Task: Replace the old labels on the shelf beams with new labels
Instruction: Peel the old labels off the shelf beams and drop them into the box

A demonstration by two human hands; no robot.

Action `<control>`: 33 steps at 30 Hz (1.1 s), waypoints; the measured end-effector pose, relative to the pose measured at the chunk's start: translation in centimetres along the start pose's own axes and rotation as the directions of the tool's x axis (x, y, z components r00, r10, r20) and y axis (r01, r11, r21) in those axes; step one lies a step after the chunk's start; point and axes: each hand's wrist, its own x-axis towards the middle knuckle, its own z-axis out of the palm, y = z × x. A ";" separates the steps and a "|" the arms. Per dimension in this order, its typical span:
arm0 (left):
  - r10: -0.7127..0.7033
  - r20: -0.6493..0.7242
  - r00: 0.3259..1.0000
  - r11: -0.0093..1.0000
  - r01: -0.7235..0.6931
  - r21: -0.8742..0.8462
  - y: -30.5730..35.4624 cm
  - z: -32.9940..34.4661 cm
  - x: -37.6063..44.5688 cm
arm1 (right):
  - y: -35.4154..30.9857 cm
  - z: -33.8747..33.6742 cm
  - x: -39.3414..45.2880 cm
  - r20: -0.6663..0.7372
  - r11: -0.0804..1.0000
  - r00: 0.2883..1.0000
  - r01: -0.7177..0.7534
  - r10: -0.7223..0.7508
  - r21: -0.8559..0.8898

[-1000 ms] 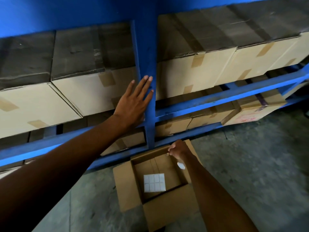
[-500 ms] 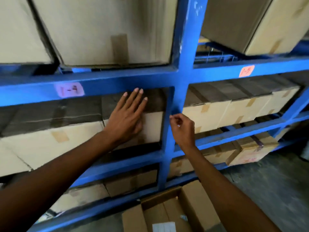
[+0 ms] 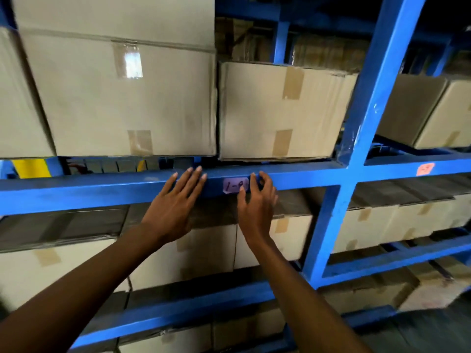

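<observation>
A pale pink label (image 3: 234, 186) marked "1-9" is stuck flat on the front of the blue shelf beam (image 3: 102, 191). My left hand (image 3: 178, 202) lies flat on the beam just left of the label, fingers spread and holding nothing. My right hand (image 3: 257, 200) is at the label's right edge: the thumb tip touches its lower right corner, the forefinger stands along its right side, and the other fingers curl loosely. A second, orange label (image 3: 425, 169) sits on the beam in the bay to the right.
Large taped cardboard boxes (image 3: 277, 110) stand on the shelf above the beam, with more boxes (image 3: 369, 225) on the levels below. A blue upright post (image 3: 367, 128) divides the bays to the right of my hands. Grey floor shows at the bottom right.
My view rose from the open carton on the floor to this beam. Both hands came up; the left moved from a box face onto the beam, the right reached the label.
</observation>
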 end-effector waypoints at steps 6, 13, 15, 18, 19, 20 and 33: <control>0.012 -0.036 0.999 0.998 -0.014 -0.065 -0.1 0.6 0.0 | -1.2 1.5 -0.9 -0.063 0.999 0.998 -0.025 0.022 -0.047; -0.010 -0.052 0.999 0.995 0.005 -0.097 0.1 0.7 0.2 | -1.6 0.9 0.2 -0.097 0.994 0.990 -0.097 0.102 0.058; -0.011 -0.093 0.996 0.997 0.004 -0.073 0.1 0.7 0.2 | -1.6 0.1 0.2 -0.003 0.989 0.995 -0.096 0.097 0.114; -0.016 -0.083 0.996 0.999 0.012 -0.049 0.3 1.0 0.3 | -1.2 -1.7 -0.4 0.165 0.957 0.977 -0.171 0.134 0.236; -0.029 -0.093 0.995 0.999 0.025 -0.043 0.4 1.2 0.3 | -1.0 -2.4 -0.4 0.172 0.937 0.971 -0.209 0.165 0.280; -0.047 -0.095 0.994 0.998 0.043 -0.047 0.6 1.2 0.5 | -0.6 -3.2 -0.3 0.147 0.916 0.968 -0.239 0.201 0.322; 0.169 -0.126 0.977 0.983 -0.159 0.090 13.1 0.0 10.1 | 14.6 -14.2 1.2 0.040 0.791 0.870 -0.465 0.491 0.397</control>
